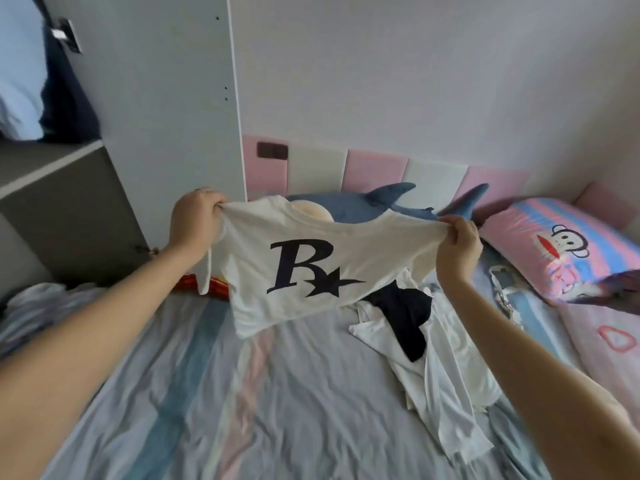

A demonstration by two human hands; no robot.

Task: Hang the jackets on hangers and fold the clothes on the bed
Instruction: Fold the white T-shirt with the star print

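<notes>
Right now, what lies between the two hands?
A white T-shirt with a dark R-and-star print, stretched between the left hand and right hand, each gripping an edge; head view.

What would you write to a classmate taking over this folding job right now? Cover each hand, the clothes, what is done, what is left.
Hands: the left hand grips one top corner of the white T-shirt; the right hand pinches the other, holding it stretched in the air over the bed.
Clothes: a white garment and a dark garment lie crumpled together on the bed.
Done: no folded piece shows.
To do: lay the T-shirt down, fold it, then fold that heap.
</notes>
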